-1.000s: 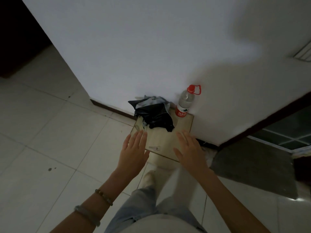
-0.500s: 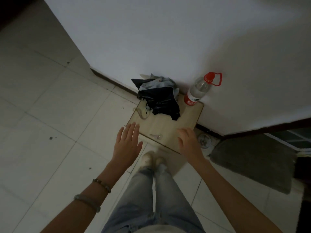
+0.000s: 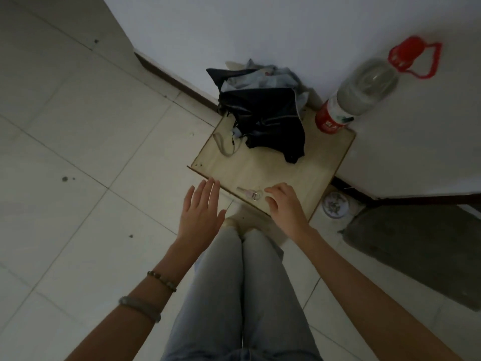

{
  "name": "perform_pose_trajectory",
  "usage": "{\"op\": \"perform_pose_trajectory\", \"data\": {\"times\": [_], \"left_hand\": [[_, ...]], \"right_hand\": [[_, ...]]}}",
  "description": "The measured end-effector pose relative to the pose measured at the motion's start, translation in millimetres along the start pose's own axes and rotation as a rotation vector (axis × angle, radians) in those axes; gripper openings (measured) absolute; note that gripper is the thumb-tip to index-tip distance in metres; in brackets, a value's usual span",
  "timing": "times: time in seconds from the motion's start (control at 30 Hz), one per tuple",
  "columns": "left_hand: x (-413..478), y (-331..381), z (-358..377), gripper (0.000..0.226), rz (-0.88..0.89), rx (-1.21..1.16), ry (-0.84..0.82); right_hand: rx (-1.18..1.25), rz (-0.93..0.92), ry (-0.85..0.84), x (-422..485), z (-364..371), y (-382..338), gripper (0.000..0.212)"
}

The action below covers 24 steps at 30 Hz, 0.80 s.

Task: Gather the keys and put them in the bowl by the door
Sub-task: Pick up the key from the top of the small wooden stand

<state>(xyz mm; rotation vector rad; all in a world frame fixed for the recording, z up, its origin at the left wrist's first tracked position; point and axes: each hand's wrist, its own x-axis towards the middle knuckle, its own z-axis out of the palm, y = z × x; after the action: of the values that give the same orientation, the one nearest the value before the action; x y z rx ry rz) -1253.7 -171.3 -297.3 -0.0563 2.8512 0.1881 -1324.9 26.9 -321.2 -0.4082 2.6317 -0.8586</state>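
Two hands over near edge of small wooden table [image 3: 299, 162]; I see far edge pressed to wall, bare wood mid-top. Dark bundle [image 3: 265, 118] fills far-left corner, bottle [image 3: 356, 97] far-right. Bowl [image 3: 335, 204] on floor off near-right corner. Left hand [image 3: 200, 212] open, flat, empty. Right hand [image 3: 285, 204] fingers curled, empty, just right of keys [image 3: 248, 192]; keys' long axis parallel to near edge, ring toward right hand.

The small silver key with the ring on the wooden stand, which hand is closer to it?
Right. The right hand hovers just right of the small silver key, fingertips almost at its ring. The left hand is open, off the wooden stand's front-left edge, farther away.
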Motion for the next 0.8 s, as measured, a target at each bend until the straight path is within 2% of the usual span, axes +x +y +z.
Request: {"op": "perform_pose_trajectory", "data": {"times": [0.37,0.63,0.8], "left_hand": [[42.9,-5.9,66.3,0.074,0.018,-0.003,0.070],[47.3,-10.2,66.8,0.072,0.014,0.000,0.013],[43.6,-8.1,55.8,0.072,0.015,0.005,-0.002]], "right_hand": [[0.039,0.096,-0.033,39.0,71.6,36.3,0.029],[0.028,0.060,0.033,40.6,79.7,35.1,0.015],[0.115,0.139,-0.065,44.6,76.3,30.9,0.011]]}}
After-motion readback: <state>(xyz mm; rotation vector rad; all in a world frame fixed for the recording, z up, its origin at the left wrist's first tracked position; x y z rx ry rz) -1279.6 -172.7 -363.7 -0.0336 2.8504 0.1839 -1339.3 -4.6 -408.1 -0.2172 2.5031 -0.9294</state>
